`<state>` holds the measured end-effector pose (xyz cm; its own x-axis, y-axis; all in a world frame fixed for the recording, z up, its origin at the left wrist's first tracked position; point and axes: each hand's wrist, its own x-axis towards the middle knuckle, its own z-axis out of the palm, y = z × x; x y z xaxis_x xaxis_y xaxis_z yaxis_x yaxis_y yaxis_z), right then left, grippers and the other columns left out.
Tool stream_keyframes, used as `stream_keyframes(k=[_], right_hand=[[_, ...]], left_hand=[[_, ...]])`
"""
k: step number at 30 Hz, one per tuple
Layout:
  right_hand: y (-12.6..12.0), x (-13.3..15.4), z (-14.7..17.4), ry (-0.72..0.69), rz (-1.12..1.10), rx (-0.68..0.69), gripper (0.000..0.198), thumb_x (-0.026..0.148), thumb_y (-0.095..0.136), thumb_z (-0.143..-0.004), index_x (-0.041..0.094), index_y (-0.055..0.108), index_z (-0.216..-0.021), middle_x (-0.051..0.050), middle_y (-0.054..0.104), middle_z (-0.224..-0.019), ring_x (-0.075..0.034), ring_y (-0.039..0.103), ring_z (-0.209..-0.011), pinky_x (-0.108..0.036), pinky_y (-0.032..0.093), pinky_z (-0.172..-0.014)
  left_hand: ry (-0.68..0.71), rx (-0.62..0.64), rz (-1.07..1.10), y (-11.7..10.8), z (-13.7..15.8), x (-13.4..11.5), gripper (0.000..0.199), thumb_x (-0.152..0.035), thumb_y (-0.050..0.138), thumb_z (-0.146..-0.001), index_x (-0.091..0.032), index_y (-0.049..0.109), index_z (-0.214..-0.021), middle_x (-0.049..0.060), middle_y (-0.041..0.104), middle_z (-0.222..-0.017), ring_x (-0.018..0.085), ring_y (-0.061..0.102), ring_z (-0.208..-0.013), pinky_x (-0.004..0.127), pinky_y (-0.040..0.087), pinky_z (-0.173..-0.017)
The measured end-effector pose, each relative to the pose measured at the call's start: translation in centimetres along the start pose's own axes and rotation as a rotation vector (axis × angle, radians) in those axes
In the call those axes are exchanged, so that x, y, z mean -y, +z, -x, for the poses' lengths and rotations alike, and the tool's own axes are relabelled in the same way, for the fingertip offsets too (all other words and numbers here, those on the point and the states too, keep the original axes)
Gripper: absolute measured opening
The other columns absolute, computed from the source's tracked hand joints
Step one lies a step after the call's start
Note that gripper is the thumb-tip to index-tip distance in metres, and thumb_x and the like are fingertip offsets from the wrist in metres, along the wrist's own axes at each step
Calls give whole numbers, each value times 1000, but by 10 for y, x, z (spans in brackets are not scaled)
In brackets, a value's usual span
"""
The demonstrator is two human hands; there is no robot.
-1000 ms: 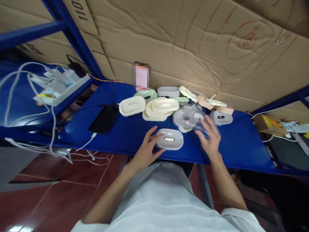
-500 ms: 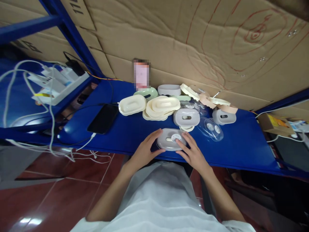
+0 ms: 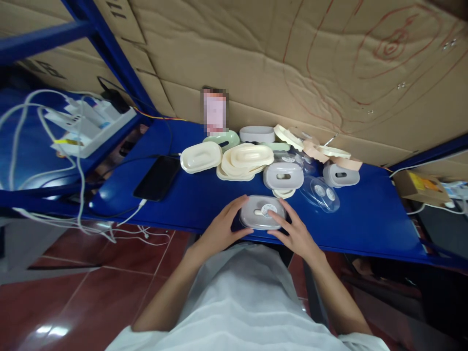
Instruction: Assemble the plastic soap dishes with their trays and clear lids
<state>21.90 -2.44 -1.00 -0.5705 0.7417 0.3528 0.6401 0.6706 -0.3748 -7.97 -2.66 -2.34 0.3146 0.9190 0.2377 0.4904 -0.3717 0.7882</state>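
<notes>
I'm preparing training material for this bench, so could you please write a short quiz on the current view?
1. True or false: the left hand and right hand are at opposite ends of the grey dish.
2. What colour is the round sticker on the clear lid over that dish: A green, B white, C red?
3. Fill in: the black phone lies to the ___ of the stacked cream pieces.

Key: 1 true; 2 B; 3 left.
</notes>
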Motion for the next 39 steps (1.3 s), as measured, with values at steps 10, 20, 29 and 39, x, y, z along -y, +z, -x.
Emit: stream_keyframes(k=[10,20,29,39], right_hand=[[-101,-91,115,626,578,-783,79,69,77,-91,18,69,-149,-26,60,-156,-45,60,-144,-60,53,-117],[-84,-133,107,709,575,-659,80,66,58,-104,11,55,-161,-31,35,-173,-49,33,-162,-69,33,-127],[-19,-43,-3,90,289,-152,62,37,59,-110,29,40,-169,-16,46,-171,-34,44,-159,-57,40,-126],[-19,-51,13,174,298,-261,57,31,58,-110,35,46,-166,-12,48,-171,-35,46,-157,-60,42,-124]], left_hand=[[28,-5,-42,-1,-3,-6,44,-37,66,-107,-30,60,-151,10,63,-152,25,65,-141,47,55,-121],[70,-33,-124,6,0,-9,31,-34,62,-109,-26,67,-139,10,66,-149,24,67,-137,45,58,-118],[216,-305,-486,-31,-62,-4,46,-33,63,-108,-21,58,-152,17,58,-160,34,56,-149,54,47,-125],[261,-337,-545,-56,-110,-11,23,-31,62,-109,-18,76,-121,12,79,-124,30,74,-118,47,58,-104]])
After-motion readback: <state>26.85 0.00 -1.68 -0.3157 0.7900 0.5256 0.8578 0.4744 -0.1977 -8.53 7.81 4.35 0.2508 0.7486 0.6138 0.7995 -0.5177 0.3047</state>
